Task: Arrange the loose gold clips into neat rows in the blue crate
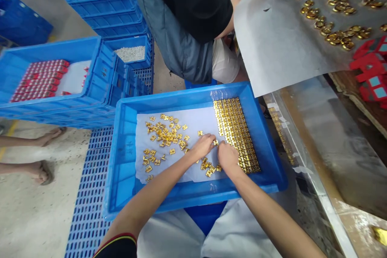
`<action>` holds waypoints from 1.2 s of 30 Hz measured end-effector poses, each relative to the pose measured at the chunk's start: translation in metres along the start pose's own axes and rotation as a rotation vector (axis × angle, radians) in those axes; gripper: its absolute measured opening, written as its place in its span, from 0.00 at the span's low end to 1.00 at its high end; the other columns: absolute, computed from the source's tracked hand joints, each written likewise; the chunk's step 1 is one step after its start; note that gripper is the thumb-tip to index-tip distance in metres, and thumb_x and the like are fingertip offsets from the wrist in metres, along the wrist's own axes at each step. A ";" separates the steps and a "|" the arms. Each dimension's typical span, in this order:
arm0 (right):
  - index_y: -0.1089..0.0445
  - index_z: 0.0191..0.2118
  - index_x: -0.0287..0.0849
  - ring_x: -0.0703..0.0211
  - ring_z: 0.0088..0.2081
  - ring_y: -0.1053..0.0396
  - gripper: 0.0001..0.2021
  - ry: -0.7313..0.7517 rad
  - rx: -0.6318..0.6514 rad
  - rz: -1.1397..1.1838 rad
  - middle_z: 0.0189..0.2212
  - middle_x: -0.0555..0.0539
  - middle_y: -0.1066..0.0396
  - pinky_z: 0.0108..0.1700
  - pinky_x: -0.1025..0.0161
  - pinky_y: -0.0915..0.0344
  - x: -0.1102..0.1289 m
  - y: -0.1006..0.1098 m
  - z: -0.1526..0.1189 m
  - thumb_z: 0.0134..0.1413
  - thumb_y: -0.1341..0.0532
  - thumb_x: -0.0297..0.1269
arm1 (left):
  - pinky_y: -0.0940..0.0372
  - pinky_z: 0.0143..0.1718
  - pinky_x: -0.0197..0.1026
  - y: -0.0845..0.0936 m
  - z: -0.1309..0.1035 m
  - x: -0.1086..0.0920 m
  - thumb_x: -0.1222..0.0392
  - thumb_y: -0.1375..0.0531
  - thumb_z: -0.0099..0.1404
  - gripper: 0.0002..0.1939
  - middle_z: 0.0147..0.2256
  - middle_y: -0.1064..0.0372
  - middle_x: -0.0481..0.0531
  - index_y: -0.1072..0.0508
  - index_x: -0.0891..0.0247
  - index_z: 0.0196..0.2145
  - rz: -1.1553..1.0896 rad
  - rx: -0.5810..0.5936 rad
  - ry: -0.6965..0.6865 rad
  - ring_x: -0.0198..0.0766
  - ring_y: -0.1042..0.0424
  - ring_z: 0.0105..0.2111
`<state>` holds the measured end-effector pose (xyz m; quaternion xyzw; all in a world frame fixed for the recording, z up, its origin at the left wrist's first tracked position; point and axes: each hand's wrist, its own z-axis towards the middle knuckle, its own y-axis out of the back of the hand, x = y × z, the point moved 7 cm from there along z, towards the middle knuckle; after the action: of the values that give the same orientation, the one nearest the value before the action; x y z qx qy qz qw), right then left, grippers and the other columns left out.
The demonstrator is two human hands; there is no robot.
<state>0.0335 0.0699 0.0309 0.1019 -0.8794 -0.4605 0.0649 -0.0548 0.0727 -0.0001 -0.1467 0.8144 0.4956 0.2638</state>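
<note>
A blue plastic tray [127, 129] lies across my lap, lined with white paper [199, 117]. My left hand [204, 146] is over the paper, its fingers pinched on a small shiny gold piece [215, 142]. Just to its right, my right hand [227, 155] is curled closed at the edge of the neat rows of gold pieces [234, 125]; its fingertips are hidden. Beneath the hands sits a small loose cluster of gold pieces [208, 167]. A larger scattered pile [165, 133] covers the left part of the paper.
Stacked blue crates [102, 76] at left hold red pieces [42, 78]. A smaller crate contains whitish bits [130, 53]. Another person [187, 12] sits ahead. On the right, a workbench [332, 129] carries paper with round gold parts [335, 36] and red blocks [371, 68].
</note>
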 end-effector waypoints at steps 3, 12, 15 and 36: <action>0.29 0.47 0.32 0.52 0.43 0.22 0.14 -0.041 -0.007 0.007 0.39 0.31 0.22 0.39 0.65 0.32 -0.004 0.006 -0.012 0.65 0.51 0.24 | 0.34 0.50 0.43 -0.002 -0.004 -0.001 0.71 0.43 0.63 0.11 0.42 0.29 0.55 0.30 0.64 0.44 -0.061 -0.008 -0.016 0.42 0.28 0.45; 0.29 0.48 0.43 0.56 0.33 0.22 0.14 -0.008 -0.044 0.159 0.34 0.43 0.21 0.30 0.65 0.43 -0.040 -0.016 -0.094 0.69 0.50 0.39 | 0.36 0.53 0.50 -0.016 -0.008 -0.015 0.60 0.36 0.63 0.17 0.48 0.32 0.60 0.34 0.64 0.48 -0.007 -0.082 0.078 0.48 0.31 0.51; 0.28 0.45 0.44 0.58 0.33 0.23 0.15 0.032 -0.079 0.236 0.36 0.45 0.21 0.29 0.65 0.45 -0.043 -0.021 -0.095 0.69 0.51 0.38 | 0.36 0.53 0.49 -0.021 -0.002 -0.022 0.60 0.38 0.65 0.16 0.47 0.32 0.59 0.34 0.64 0.48 -0.001 -0.102 0.084 0.47 0.31 0.51; 0.28 0.40 0.44 0.62 0.29 0.26 0.14 0.051 -0.123 0.267 0.34 0.48 0.22 0.27 0.64 0.51 -0.041 -0.018 -0.090 0.68 0.50 0.38 | 0.37 0.52 0.49 0.028 -0.018 0.005 0.57 0.43 0.69 0.12 0.46 0.33 0.57 0.35 0.60 0.49 0.124 -0.402 0.164 0.48 0.33 0.49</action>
<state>0.0947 -0.0022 0.0667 -0.0087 -0.8533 -0.4981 0.1540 -0.0783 0.0697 0.0246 -0.1856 0.7256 0.6495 0.1311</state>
